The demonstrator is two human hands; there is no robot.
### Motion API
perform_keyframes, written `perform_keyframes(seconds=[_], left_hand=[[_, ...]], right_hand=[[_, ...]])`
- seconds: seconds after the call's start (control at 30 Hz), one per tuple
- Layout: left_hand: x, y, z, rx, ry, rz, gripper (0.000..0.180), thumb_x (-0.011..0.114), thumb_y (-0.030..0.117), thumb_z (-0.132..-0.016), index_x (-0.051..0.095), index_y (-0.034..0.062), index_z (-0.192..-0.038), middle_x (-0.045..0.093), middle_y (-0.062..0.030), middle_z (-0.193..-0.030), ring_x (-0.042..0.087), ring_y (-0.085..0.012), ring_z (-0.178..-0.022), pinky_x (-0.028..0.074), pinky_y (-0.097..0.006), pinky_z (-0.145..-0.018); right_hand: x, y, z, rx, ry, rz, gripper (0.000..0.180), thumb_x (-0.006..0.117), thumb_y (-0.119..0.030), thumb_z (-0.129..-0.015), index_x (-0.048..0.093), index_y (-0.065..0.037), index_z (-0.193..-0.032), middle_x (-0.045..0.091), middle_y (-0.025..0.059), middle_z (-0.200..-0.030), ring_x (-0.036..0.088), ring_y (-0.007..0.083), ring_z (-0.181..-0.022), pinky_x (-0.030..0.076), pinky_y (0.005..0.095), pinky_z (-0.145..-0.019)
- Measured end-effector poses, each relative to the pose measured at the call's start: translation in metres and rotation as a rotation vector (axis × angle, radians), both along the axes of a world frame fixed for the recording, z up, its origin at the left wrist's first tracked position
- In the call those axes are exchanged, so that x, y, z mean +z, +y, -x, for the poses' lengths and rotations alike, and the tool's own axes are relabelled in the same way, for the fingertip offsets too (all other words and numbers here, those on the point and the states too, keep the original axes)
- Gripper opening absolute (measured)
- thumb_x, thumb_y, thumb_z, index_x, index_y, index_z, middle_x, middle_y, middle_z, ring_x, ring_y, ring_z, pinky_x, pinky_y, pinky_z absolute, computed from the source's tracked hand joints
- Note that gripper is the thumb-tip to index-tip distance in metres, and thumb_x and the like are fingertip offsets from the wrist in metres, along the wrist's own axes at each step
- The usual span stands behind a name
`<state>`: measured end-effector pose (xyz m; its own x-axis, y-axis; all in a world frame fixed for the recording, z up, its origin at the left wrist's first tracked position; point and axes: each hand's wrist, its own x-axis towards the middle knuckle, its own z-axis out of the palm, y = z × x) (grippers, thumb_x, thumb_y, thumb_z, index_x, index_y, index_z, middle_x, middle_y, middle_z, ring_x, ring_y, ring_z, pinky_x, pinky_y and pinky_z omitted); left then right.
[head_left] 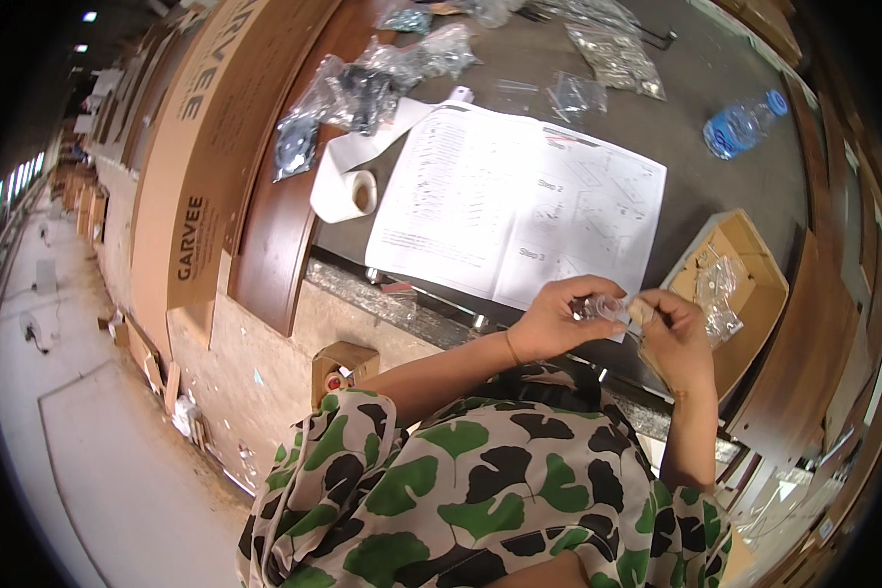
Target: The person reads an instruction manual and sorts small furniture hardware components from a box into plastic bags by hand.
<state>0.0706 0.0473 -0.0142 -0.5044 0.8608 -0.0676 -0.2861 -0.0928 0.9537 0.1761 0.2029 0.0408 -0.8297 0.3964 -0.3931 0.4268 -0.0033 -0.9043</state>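
Observation:
Above the near edge of the dark table (647, 127), my left hand (554, 321) is closed around a small clear plastic bag (603, 308). What lies inside the bag is too small to make out. My right hand (680, 338) meets it from the right, thumb and fingers pinched at the bag's end. An open instruction booklet (461, 196) lies flat just beyond my hands. To the right stands an open cardboard box (758, 299) with clear hardware bags (720, 294) in it.
A water bottle (735, 129) lies at the far right. Left of the booklet are a white label roll (348, 194) and several hardware bags (363, 93); another parts bag (617, 61) lies behind. A long carton (194, 186) and brown boards (276, 260) line the left side.

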Motion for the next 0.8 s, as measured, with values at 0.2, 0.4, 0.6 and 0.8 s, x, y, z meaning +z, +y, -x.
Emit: perform_keyframes(seconds=[0.2, 0.4, 0.6, 0.8], left_hand=[[-0.003, -0.021, -0.002, -0.016, -0.033, 0.065, 0.039, 0.076, 0.01, -0.078, 0.06, 0.0016, -0.112, 0.062, -0.0026, -0.097, 0.057, -0.0069, -0.088, 0.047, -0.022, -0.076], [-0.005, -0.025, -0.001, -0.043, 0.101, 0.064, 0.042, 0.077, 0.01, -0.076, 0.059, 0.0025, -0.113, 0.063, -0.0053, -0.096, 0.059, -0.009, -0.086, 0.048, -0.024, -0.076], [-0.003, -0.023, 0.001, -0.022, 0.272, 0.09, 0.041, 0.078, 0.011, -0.073, 0.06, 0.0034, -0.11, 0.064, -0.0075, -0.095, 0.061, -0.0123, -0.083, 0.049, -0.026, -0.075], [-0.011, -0.017, -0.002, -0.023, 0.268, 0.113, 0.035, 0.078, 0.01, -0.073, 0.062, 0.0029, -0.104, 0.064, -0.0072, -0.095, 0.061, -0.0128, -0.083, 0.049, -0.026, -0.074]], right_hand=[[0.005, -0.017, 0.001, 0.13, -0.071, -0.115, 0.017, 0.07, -0.014, -0.085, 0.063, 0.002, -0.083, 0.058, -0.0029, -0.069, 0.047, 0.0034, -0.063, 0.038, 0.0199, -0.056], [0.0, -0.023, 0.001, 0.142, -0.043, 0.016, 0.011, 0.065, -0.008, -0.086, 0.063, 0.003, -0.085, 0.06, -0.0017, -0.072, 0.049, 0.0033, -0.067, 0.04, 0.0194, -0.058], [-0.001, -0.026, 0.0, 0.126, -0.058, -0.038, 0.007, 0.059, -0.002, -0.085, 0.063, 0.003, -0.082, 0.059, -0.0023, -0.07, 0.048, 0.0029, -0.065, 0.039, 0.0194, -0.057], [0.003, -0.025, -0.005, 0.104, -0.067, -0.059, 0.007, 0.06, -0.003, -0.084, 0.061, 0.002, -0.079, 0.054, -0.0036, -0.068, 0.045, 0.0026, -0.064, 0.037, 0.0198, -0.055]])
